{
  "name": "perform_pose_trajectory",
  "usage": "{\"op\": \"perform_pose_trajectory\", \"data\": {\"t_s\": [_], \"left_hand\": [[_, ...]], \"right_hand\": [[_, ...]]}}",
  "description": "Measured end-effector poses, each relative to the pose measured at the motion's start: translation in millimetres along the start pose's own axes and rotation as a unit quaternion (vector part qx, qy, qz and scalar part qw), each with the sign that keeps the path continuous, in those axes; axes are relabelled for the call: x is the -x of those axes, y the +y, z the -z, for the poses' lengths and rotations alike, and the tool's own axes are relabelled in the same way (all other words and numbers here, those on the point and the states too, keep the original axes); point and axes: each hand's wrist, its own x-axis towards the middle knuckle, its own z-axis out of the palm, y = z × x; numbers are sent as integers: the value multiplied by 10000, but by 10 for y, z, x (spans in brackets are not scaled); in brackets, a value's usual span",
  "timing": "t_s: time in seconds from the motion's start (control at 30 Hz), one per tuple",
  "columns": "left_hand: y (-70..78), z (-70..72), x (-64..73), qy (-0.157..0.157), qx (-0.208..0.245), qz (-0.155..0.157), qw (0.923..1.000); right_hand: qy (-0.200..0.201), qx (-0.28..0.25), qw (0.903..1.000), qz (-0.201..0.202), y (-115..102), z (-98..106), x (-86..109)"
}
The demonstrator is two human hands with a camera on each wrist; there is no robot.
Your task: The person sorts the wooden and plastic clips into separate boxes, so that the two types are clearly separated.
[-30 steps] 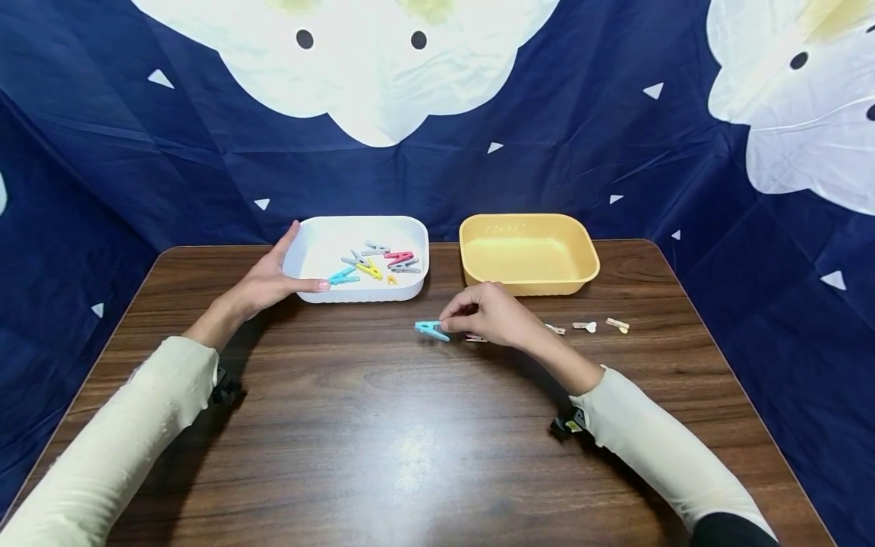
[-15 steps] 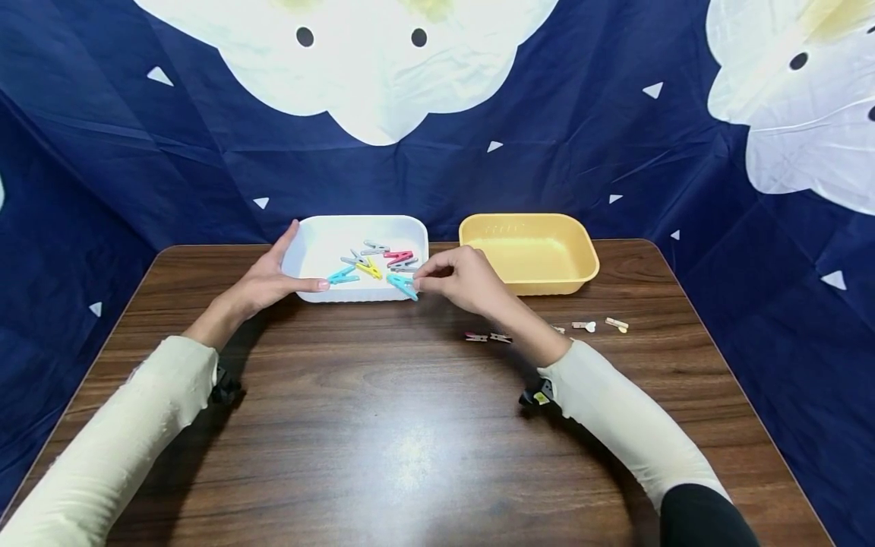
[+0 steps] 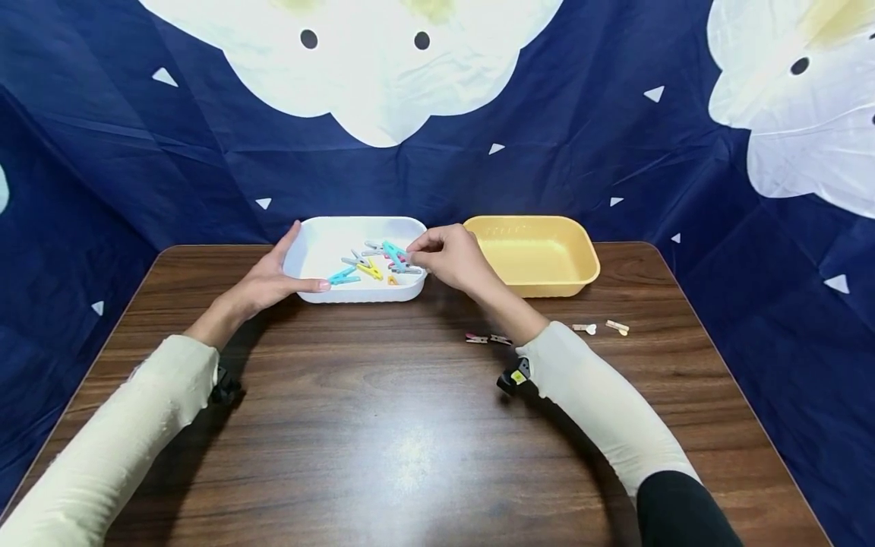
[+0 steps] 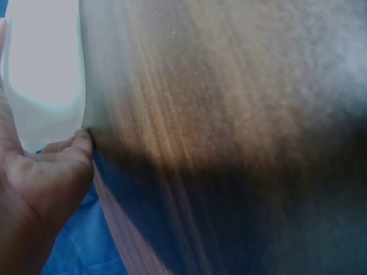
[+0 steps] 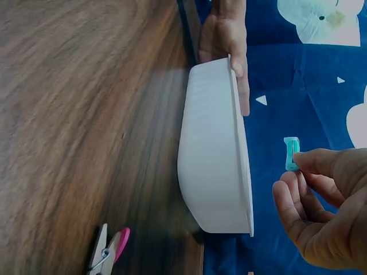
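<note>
Right hand (image 3: 451, 260) pinches one blue peg (image 3: 394, 254) above the white tray (image 3: 317, 247)
Both sit farther in than half a second ago; the spread left hand (image 3: 271, 278) touches the smooth tray's left end. Right of the right hand: one yellow tray (image 3: 532, 290); nearer the person, four wooden pegs (image 3: 476, 339) show.

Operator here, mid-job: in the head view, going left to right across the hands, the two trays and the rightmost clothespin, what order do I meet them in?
Left hand → white tray → right hand → yellow tray → rightmost wooden clothespin.
</note>
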Motion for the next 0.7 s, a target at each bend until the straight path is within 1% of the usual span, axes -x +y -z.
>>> {"op": "perform_pose_trajectory", "data": {"t_s": [0.17,0.33,0.43,0.57,0.7], "left_hand": [[1,-36,-17,-11,0,-49,10000],[-23,-26,-13,52,23,-16,10000],[-30,-14,-11,69,-5,26,10000],[-22,-11,-15,83,-49,8,10000],[-26,-21,-17,46,-62,16,10000]], "right_hand": [[83,-84,9999,-77,10,-25,-68],[118,-75,9998,-140,-30,-82,-160],[156,27,9998,-151,-65,-117,-221],[220,178,9995,-171,-98,-166,-292],[227,198,9990,-324,-99,-222,-348]]}}
